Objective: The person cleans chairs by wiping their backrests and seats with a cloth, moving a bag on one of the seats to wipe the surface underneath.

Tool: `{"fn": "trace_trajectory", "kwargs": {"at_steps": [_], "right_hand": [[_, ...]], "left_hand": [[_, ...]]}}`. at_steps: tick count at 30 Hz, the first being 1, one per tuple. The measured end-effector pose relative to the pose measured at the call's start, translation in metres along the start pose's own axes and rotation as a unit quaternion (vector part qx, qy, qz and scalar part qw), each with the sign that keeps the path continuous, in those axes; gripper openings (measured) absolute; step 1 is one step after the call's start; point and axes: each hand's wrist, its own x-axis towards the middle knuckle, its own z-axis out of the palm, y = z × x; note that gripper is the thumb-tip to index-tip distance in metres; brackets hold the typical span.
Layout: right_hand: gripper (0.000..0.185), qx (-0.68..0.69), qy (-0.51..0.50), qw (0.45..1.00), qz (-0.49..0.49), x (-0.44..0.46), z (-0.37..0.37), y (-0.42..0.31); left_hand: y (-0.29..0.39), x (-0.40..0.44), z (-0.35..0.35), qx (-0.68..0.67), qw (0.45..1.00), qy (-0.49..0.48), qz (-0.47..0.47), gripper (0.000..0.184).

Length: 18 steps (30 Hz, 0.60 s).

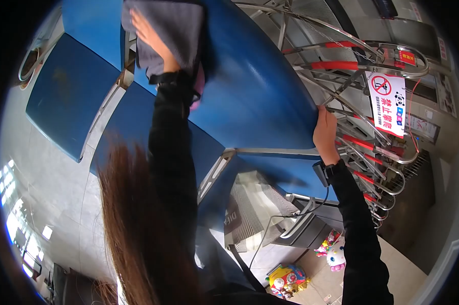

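My left hand (153,38) is at the upper left on a grey cloth (183,30), its fingers long and pressed on the fabric. A fold of the cloth hides part of this hand. Cloth and hand lie against a large, glossy blue seat back (249,86). Something pink shows below the cloth near the wrist. On the right, my right hand (325,132) has its fingers wrapped round the lower right corner of the same blue panel. A small black device with a cable sits at the right wrist.
More blue seats (71,91) stand to the left, joined by grey metal frames. Chrome rails with red sleeves (336,66) and a hanging white and red sign (387,104) are at the right. A patterned bag (255,208) and colourful toys (288,279) lie below. Long hair crosses the lower left.
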Motion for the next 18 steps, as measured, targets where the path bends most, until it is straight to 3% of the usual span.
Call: {"fn": "trace_trajectory", "kwargs": {"at_steps": [3,6,10,11,13,14,15,16,17,18], "right_hand": [[0.041,-0.045,0.029,0.997,-0.06,-0.002,0.006,0.011],[0.041,-0.016,0.024,0.999,-0.042,-0.001,0.007,0.011],[0.041,0.01,0.007,1.0,-0.004,-0.005,-0.001,0.003],[0.041,0.017,-0.007,1.0,0.023,-0.004,-0.004,-0.002],[0.044,0.015,-0.013,0.999,0.028,-0.003,-0.003,-0.001],[0.044,0.011,-0.013,1.0,0.021,-0.001,-0.001,0.001],[0.045,0.007,-0.013,1.0,0.018,-0.001,0.0,0.005],[0.046,0.002,-0.013,1.0,0.018,-0.002,0.002,0.007],[0.047,0.071,0.01,0.997,0.022,-0.001,0.006,0.004],[0.045,0.038,-0.012,0.999,0.028,0.0,0.004,0.002]], "left_hand": [[0.007,-0.059,-0.003,-0.018,0.997,0.006,-0.08,0.054],[0.059,-0.177,-0.024,0.058,0.987,-0.087,-0.123,0.055],[0.126,-0.341,-0.058,-0.039,0.984,-0.17,-0.044,0.056],[0.133,-0.352,-0.06,-0.004,0.98,-0.198,-0.001,0.056],[0.129,-0.326,-0.061,0.241,0.916,-0.3,0.113,0.057],[0.123,-0.307,-0.067,0.36,0.851,-0.344,0.165,0.057],[0.118,-0.268,-0.065,0.34,0.864,-0.343,0.144,0.059],[0.105,-0.23,-0.048,0.356,0.895,-0.236,0.129,0.059],[0.091,-0.195,-0.032,0.332,0.924,-0.161,0.102,0.06],[0.072,-0.151,-0.022,0.266,0.954,-0.119,0.066,0.06]]}}
